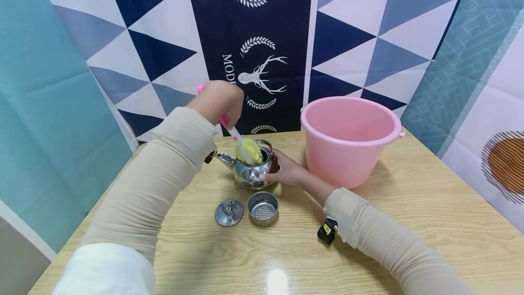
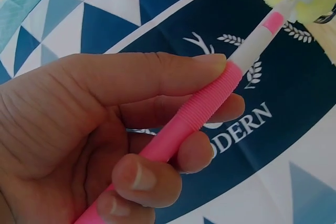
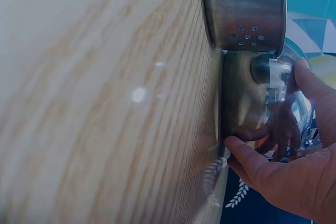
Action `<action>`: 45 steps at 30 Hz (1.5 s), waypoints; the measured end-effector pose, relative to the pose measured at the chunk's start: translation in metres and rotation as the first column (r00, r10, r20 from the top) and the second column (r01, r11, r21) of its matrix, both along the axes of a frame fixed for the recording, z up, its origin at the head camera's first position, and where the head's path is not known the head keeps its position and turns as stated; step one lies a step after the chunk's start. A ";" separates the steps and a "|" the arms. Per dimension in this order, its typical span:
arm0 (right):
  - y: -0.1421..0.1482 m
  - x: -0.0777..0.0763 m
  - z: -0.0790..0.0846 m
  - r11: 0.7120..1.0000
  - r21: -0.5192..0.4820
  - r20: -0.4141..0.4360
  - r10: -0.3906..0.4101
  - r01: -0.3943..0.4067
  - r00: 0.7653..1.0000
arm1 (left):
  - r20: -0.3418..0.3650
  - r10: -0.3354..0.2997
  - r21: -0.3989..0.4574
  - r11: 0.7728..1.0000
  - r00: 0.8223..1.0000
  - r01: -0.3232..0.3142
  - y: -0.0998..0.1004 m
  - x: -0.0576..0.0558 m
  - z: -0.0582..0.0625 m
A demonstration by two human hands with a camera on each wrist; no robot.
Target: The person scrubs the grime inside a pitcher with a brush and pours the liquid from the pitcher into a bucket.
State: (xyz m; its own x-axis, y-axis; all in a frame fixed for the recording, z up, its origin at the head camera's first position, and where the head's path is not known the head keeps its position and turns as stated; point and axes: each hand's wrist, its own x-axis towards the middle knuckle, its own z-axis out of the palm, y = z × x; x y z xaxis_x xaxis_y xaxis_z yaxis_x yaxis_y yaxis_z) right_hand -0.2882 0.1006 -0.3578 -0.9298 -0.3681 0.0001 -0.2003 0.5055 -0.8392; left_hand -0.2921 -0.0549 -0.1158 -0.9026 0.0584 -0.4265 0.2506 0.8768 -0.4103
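On the table, the bucket stands by the far right corner. The kettle sits near the far edge, the right hand gripping its side. The left hand holds the brush, its yellow head at the kettle's mouth. Nearer the front edge are the strainer and, leftward, the lid.

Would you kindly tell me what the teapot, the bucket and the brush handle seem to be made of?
Teapot: polished metal, probably stainless steel, judging by its mirror-like reflections.
Bucket: likely plastic, smooth and evenly pink with a soft sheen.
Brush handle: probably plastic, pink and white, though its ribbed stretch might be rubbery.
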 end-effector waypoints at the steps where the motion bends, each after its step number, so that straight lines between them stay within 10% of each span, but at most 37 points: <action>1: 0.000 0.000 0.000 1.000 -0.001 0.000 0.000 0.000 1.000 | 0.003 -0.002 -0.005 1.000 1.000 0.002 0.001 -0.002 -0.003; 37: 0.002 -0.003 -0.004 1.000 0.002 -0.015 -0.027 0.027 1.000 | -0.126 -0.147 0.107 0.981 0.981 0.161 -0.016 -0.021 -0.068; 45: 0.002 -0.003 -0.004 1.000 -0.022 -0.055 -0.003 0.002 0.998 | -0.209 -0.278 0.053 0.954 0.938 0.295 -0.004 -0.008 -0.070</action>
